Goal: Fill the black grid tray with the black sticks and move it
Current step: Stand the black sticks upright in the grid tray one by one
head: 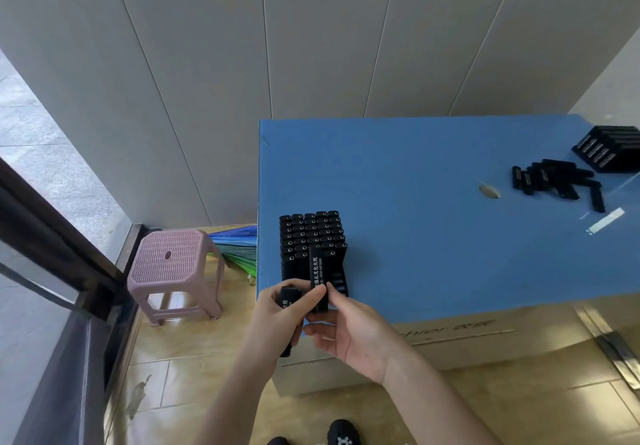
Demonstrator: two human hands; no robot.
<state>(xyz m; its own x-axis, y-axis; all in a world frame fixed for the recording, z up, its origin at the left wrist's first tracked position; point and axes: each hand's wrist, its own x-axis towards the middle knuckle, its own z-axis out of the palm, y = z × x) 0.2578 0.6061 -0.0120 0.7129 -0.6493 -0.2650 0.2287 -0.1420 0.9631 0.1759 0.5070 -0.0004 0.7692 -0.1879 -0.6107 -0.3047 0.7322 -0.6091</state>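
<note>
head view: my left hand (277,320) is curled round a few spare sticks (287,301). its thumb meets the fingers of my right hand (349,335) on one printed stick (318,271), pinched upright between them at the near edge of the black grid tray (341,285). the tray stands at the front left corner of the blue desk (433,185), nearly full, with a few near-right slots open. loose sticks (554,181) lie far right, beside a black stack (609,148).

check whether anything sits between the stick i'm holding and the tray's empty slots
Nothing visible does. The stick, pinched between the left hand and right hand, stands right at the tray's open near-right slots.
</note>
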